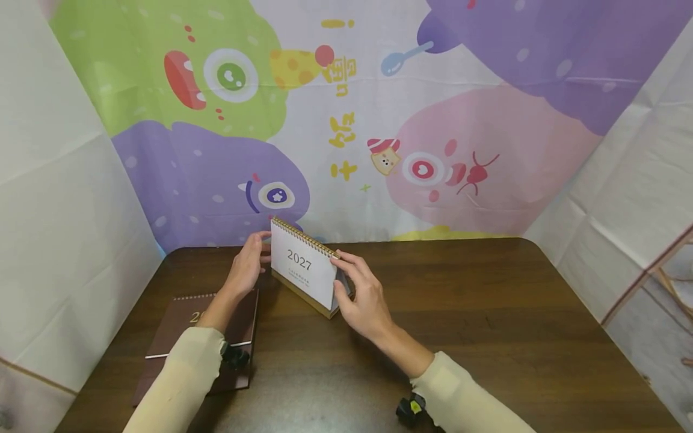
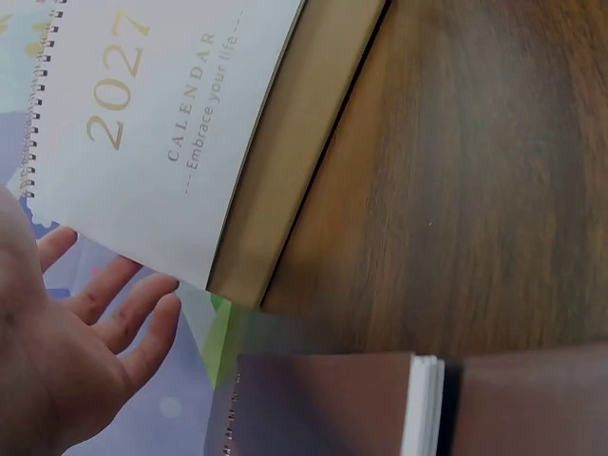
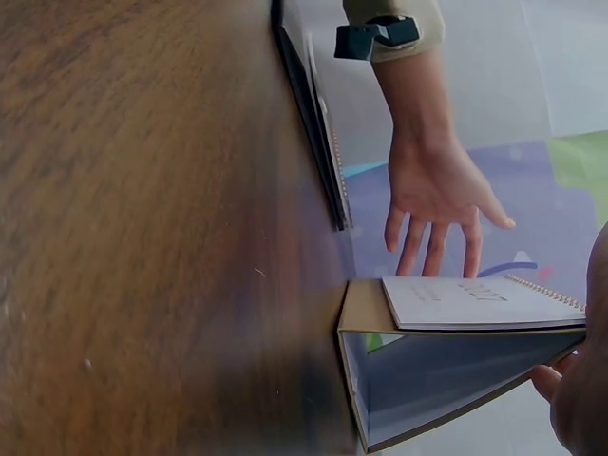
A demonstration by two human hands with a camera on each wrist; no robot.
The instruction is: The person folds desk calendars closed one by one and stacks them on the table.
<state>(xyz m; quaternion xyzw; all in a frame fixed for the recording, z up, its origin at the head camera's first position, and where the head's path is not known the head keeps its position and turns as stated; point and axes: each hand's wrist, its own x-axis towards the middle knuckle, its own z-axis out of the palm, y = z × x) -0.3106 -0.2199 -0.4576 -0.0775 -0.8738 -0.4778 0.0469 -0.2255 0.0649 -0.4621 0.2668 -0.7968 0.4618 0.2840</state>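
A white desk calendar marked 2027 stands tent-like on the table, with a gold spiral along its top and a tan base. My right hand holds its right end, fingers at the top corner and thumb by the side edge. In the right wrist view, the open side of the tan stand faces the camera, and fingertips show behind its rear panel. At the other end is my left hand, palm toward the calendar. Its spread fingers are right at the calendar's left edge.
A dark brown spiral notebook with a pale band lies at the table's left side, partly under my left forearm. Beyond the wooden table hangs a cartoon-printed cloth, with white cloth walls at both sides.
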